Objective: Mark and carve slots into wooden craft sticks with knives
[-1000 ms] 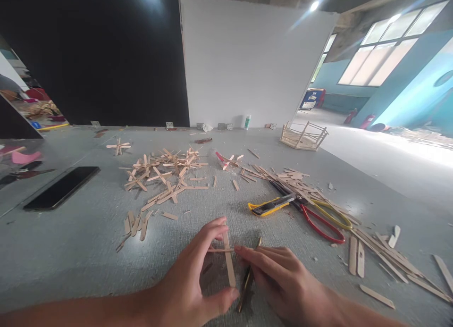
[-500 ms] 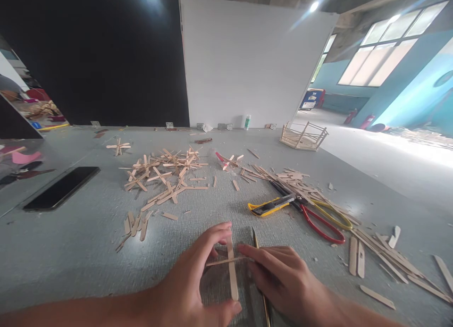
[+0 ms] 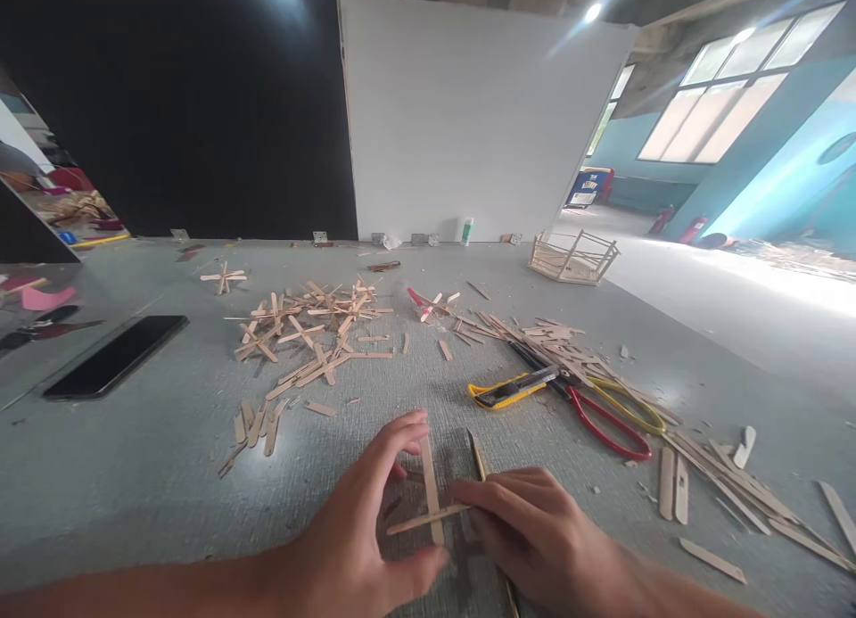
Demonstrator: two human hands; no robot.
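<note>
My left hand [image 3: 365,533] curls round an upright wooden craft stick [image 3: 430,486] on the grey table, fingertips at its far end and thumb near its close end. My right hand [image 3: 535,533] pinches a thinner wooden stick [image 3: 428,518] laid crosswise over the first, the two forming a cross. A dark thin tool with a yellowish tip [image 3: 479,462] pokes out from under my right hand and its grip is hidden.
A yellow utility knife [image 3: 512,388] and red-and-yellow scissors [image 3: 605,413] lie just beyond my hands. Piles of wooden sticks [image 3: 311,328] spread across the middle and right of the table [image 3: 140,475]. A black phone [image 3: 117,355] lies at the left, a stick-built frame [image 3: 573,259] at the far right.
The crosswise stick has slid toward me along the upright stick, from its far end to near the middle. The dark tool has swung from leaning right to leaning left.
</note>
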